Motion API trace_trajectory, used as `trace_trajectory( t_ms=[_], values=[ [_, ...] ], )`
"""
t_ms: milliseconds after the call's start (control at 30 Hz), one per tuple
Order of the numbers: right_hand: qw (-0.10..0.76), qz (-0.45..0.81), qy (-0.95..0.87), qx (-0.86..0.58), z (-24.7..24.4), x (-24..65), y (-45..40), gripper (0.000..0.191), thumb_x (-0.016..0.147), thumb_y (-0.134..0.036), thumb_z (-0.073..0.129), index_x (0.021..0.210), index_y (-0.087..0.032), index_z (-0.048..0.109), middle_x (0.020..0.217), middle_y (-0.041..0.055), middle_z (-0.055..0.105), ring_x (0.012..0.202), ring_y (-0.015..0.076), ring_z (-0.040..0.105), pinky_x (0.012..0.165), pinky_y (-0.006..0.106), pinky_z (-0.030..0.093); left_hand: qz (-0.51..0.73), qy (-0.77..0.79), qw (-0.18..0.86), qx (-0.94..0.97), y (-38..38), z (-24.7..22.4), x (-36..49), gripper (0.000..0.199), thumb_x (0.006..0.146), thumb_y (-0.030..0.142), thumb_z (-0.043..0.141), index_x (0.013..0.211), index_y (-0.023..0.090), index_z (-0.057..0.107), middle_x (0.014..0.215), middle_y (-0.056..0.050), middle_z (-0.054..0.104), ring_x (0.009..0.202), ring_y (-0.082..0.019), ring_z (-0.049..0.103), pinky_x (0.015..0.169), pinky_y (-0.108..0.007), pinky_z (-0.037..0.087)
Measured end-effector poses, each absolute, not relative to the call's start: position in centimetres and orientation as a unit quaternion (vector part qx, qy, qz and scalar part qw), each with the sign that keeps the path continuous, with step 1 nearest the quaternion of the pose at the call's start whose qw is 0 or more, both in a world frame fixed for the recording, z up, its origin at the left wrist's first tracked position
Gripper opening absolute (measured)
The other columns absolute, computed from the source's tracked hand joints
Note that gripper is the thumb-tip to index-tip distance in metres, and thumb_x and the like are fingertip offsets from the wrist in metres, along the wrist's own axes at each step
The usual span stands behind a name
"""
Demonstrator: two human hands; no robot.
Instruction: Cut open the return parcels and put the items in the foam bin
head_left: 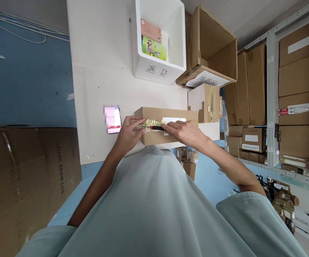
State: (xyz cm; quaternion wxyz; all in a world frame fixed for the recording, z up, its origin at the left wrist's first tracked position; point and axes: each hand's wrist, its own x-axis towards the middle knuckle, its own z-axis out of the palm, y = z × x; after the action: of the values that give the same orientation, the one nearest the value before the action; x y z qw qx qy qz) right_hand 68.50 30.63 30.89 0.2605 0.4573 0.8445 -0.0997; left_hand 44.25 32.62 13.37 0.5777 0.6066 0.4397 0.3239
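Note:
A long cardboard box [178, 138] lies at the table's near edge, with shiny clear tape [149, 123] on its top and a white label [173, 120]. At the box's left end is my left hand [129, 134], its fingers stretched over the taped part and its thumb apart from them. My right hand [185, 132] is closed around a slim black tool with a red end [157, 128]. That red end points left and lies over the tape, close to my left fingertips. Whether the tool has a blade cannot be made out.
Left of the box lies a lit phone [113, 119]. Behind stand a white foam bin [158, 69] with booklets, an open carton [218, 57] and a smaller taped box [204, 103]. Shelves of cartons [300, 75] rise at right; a large cardboard sheet [34, 171] is at left.

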Motion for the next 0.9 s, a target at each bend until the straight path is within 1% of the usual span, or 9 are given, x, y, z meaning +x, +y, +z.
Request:
trace_trajectory(
  t_ms=[200,300,367,500,567,633,733,900],
  values=[
    [0.297,-0.116,0.839,0.441,31.8,67.8,31.9,0.040,0.114,-0.009,0.036,0.148,-0.019,0.056,0.116,0.0114,0.076,0.087,0.0199,0.066,0.064,0.032,0.027,0.313,0.460,0.593,0.582,32.6,13.7,44.3,0.053,0.096,0.051,0.071,0.144,0.029,0.074,0.139,-0.009,0.055,0.125,-0.026,0.069,0.115,-0.051,0.062],
    [0.302,-0.119,0.843,0.429,32.0,68.0,32.3,0.042,0.110,-0.005,0.039,0.146,-0.019,0.057,0.115,0.0109,0.077,0.085,0.0199,0.067,0.065,0.032,0.029,0.309,0.473,0.589,0.578,32.7,13.8,44.4,0.052,0.095,0.052,0.072,0.143,0.030,0.075,0.139,-0.009,0.056,0.121,-0.025,0.070,0.114,-0.050,0.062],
    [0.305,-0.118,0.842,0.429,32.1,68.7,32.4,0.044,0.108,-0.002,0.041,0.145,-0.019,0.057,0.114,0.0111,0.077,0.085,0.0201,0.067,0.065,0.032,0.030,0.309,0.485,0.582,0.575,32.8,13.9,44.4,0.052,0.095,0.053,0.073,0.142,0.030,0.076,0.139,-0.009,0.059,0.123,-0.025,0.070,0.113,-0.048,0.063],
    [0.316,-0.111,0.831,0.444,31.9,71.5,32.2,0.046,0.103,0.004,0.043,0.142,-0.016,0.059,0.112,0.0126,0.077,0.085,0.0215,0.070,0.064,0.032,0.031,0.306,0.508,0.566,0.572,33.0,14.5,44.7,0.055,0.094,0.057,0.074,0.141,0.028,0.076,0.141,-0.011,0.062,0.131,-0.028,0.066,0.111,-0.044,0.063],
    [0.321,-0.114,0.828,0.444,31.8,73.0,31.8,0.048,0.102,0.005,0.043,0.143,-0.016,0.058,0.113,0.0126,0.078,0.086,0.0220,0.071,0.063,0.032,0.031,0.297,0.517,0.562,0.573,32.9,14.8,44.9,0.057,0.093,0.060,0.075,0.140,0.029,0.077,0.142,-0.011,0.064,0.132,-0.029,0.065,0.109,-0.043,0.064],
    [0.318,-0.120,0.832,0.439,31.7,74.5,31.4,0.050,0.103,0.004,0.043,0.146,-0.017,0.056,0.114,0.0124,0.078,0.088,0.0224,0.073,0.062,0.032,0.031,0.288,0.525,0.560,0.572,32.7,15.1,45.4,0.056,0.092,0.061,0.076,0.138,0.029,0.078,0.143,-0.011,0.065,0.131,-0.029,0.065,0.106,-0.043,0.065],
    [0.318,-0.127,0.832,0.436,31.8,76.9,30.9,0.050,0.104,0.003,0.043,0.148,-0.017,0.056,0.114,0.0127,0.079,0.091,0.0233,0.074,0.060,0.032,0.032,0.280,0.543,0.553,0.566,32.4,15.4,46.2,0.056,0.092,0.061,0.076,0.138,0.029,0.078,0.144,-0.011,0.066,0.123,-0.027,0.069,0.104,-0.043,0.065],
    [0.344,-0.139,0.804,0.465,32.2,82.2,30.2,0.050,0.101,0.005,0.050,0.146,-0.016,0.060,0.110,0.0139,0.079,0.089,0.0240,0.076,0.061,0.032,0.033,0.279,0.584,0.532,0.546,32.3,16.0,47.6,0.062,0.088,0.064,0.078,0.137,0.027,0.078,0.147,-0.011,0.068,0.121,-0.027,0.070,0.107,-0.046,0.063]
  ],
)
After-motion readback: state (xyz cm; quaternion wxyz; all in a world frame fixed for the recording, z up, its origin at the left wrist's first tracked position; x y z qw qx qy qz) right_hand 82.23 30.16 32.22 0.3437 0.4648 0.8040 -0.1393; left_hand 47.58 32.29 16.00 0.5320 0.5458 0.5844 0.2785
